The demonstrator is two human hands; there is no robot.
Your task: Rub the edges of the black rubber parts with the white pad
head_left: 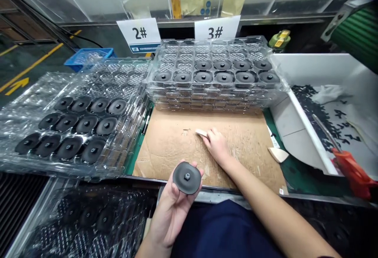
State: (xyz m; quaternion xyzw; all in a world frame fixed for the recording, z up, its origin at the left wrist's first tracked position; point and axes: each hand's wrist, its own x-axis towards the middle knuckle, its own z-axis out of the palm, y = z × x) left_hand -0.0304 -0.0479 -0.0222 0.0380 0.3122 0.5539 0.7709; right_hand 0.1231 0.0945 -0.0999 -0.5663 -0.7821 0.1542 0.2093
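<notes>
I see the left hand (174,211) grasping one disc (185,180) at six o'clock and the right hand (217,146) pinching one pale tool (201,133) near centre, while two trays (212,87) look to me only partly filled: ten discs (224,78) at twelve o'clock, twelve clearly countable at nine, other pockets (184,67) showing textured plastic.

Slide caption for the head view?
Left hand holds a black rounded part; right hand grips a pale piece over cardboard.
</notes>
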